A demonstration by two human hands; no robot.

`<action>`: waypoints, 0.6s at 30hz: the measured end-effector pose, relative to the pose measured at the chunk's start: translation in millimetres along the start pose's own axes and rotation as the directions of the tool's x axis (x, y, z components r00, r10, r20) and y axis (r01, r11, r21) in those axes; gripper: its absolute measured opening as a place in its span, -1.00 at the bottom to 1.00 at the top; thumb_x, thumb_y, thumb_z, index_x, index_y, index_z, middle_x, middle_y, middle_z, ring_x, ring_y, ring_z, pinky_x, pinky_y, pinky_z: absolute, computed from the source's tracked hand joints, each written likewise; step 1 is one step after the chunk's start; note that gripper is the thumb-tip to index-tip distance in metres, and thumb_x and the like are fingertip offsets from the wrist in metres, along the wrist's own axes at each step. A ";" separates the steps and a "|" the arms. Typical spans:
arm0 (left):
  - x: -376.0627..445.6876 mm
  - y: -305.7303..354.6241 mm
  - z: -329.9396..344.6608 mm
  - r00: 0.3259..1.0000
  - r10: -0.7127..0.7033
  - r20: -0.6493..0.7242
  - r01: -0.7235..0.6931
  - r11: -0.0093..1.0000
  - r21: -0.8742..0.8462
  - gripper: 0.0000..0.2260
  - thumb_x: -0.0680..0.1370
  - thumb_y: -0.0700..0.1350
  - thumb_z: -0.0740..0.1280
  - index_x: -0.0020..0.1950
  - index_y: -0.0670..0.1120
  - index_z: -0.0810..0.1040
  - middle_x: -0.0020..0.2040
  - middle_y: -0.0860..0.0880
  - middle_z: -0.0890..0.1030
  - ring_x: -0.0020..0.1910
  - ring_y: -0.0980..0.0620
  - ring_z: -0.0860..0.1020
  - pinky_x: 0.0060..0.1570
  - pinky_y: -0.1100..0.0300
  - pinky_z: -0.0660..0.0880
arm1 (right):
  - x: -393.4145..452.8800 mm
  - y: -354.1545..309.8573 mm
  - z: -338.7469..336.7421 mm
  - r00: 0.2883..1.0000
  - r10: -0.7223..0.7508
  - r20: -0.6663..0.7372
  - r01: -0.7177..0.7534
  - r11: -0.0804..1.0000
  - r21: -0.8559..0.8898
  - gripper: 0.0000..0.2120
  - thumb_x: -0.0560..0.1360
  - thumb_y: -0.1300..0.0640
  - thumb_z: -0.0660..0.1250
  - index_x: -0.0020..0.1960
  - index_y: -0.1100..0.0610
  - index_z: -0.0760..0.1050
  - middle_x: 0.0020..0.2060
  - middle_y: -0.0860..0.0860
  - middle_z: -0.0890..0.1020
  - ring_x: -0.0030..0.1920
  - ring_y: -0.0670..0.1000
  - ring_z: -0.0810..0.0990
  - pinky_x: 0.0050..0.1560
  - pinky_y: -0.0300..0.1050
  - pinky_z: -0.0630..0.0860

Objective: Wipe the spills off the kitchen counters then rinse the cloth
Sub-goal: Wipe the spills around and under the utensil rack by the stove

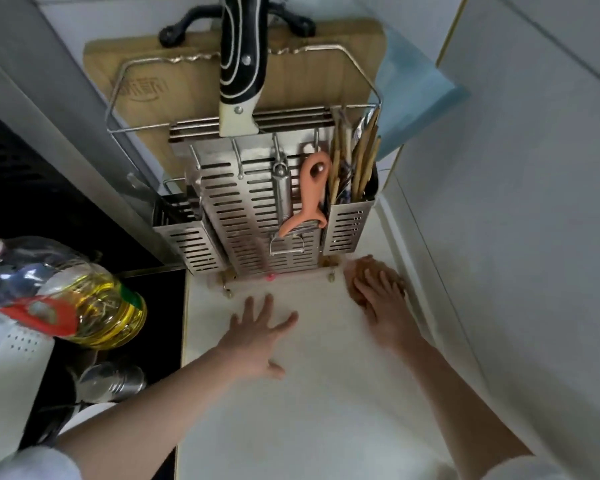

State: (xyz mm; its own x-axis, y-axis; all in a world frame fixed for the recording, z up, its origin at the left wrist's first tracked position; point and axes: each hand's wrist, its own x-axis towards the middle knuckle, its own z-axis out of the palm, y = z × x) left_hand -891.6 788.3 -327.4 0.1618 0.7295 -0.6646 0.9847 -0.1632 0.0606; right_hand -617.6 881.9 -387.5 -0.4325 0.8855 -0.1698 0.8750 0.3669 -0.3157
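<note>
- Nearest the camera, both forearms reach forward over the pale surface [312, 393], bare from white sleeves at the bottom edge.
- The left hand [257, 337] lies flat on the surface with fingers spread wide, palm down, holding nothing; it looks like a brace for the body's weight.
- The right hand [383, 303] is a little farther out, fingers straight and fairly close together, pressing down on a brown cloth [359, 277]. It is blurred, so I judge it to be mid-wipe.
- The cloth sits at the far right of the surface, just beside the wall and close to the foot of the metal rack [257, 216]; most of it is hidden under the hand.
- It looks soft, light and limp, probably damp. It should bunch and slide easily under a flat palm; for rinsing, gathering it in the fist from its middle would serve better than pinching an edge.
- To the left, off the surface, stands an oil bottle [84, 299] with a red handle, over a dark hob area.
- Farther back, the rack carries an orange peeler [309, 195], a cup of chopsticks [357, 164] and a large knife [243, 64].
- Behind the rack a wooden chopping board [187, 84] stands upright against the wall.
- No spill is plainly visible on the surface.
</note>
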 end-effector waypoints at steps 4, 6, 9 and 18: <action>2.4 3.9 -5.1 1.000 -0.009 0.018 0.010 1.000 -0.005 -0.04 0.48 0.25 0.39 0.56 0.26 -0.31 0.56 -0.19 -0.40 0.52 -0.42 -0.29 0.48 -0.37 0.01 | 31.0 8.8 -16.1 0.999 -0.022 0.036 0.023 1.000 -0.016 -0.41 0.54 -0.04 -0.07 0.56 0.00 0.23 0.58 0.05 0.15 0.57 0.24 0.09 0.53 0.20 -0.02; 2.6 3.7 -4.6 1.000 -0.008 0.014 0.009 1.000 -0.010 -0.04 0.49 0.24 0.38 0.54 0.29 -0.35 0.55 -0.18 -0.43 0.52 -0.41 -0.32 0.48 -0.37 -0.01 | 73.4 1.5 -23.4 0.999 -0.011 0.040 0.011 1.000 -0.018 -0.31 0.51 -0.19 -0.22 0.59 -0.01 0.09 0.60 0.08 0.05 0.58 0.25 -0.01 0.55 0.26 -0.06; 2.3 2.1 -2.9 1.000 -0.006 0.019 0.007 0.999 -0.034 -0.02 0.48 0.25 0.39 0.50 0.33 -0.39 0.54 -0.16 -0.46 0.51 -0.39 -0.34 0.48 -0.37 -0.04 | 104.2 -4.0 -25.5 1.000 0.000 0.025 0.000 1.000 0.005 -0.20 0.52 -0.37 -0.37 0.60 0.02 0.07 0.59 0.14 0.08 0.57 0.30 0.01 0.52 0.34 -0.01; 4.5 0.6 -2.1 1.000 -0.005 0.019 0.006 0.999 -0.049 -0.04 0.47 0.27 0.40 0.54 0.31 -0.30 0.55 -0.13 -0.44 0.51 -0.39 -0.35 0.48 -0.35 -0.04 | 26.9 6.4 -7.4 0.999 -0.024 0.030 0.020 0.992 0.122 -0.43 0.56 -0.13 -0.12 0.50 -0.09 0.32 0.57 0.00 0.19 0.58 0.18 0.07 0.52 0.14 -0.05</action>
State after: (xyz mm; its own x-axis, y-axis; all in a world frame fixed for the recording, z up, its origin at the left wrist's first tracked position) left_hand -890.2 792.8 -328.8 0.1553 0.7173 -0.6793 0.9877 -0.1262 0.0927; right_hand -622.1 910.2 -387.2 -0.4593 0.8677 -0.1901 0.8334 0.3470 -0.4302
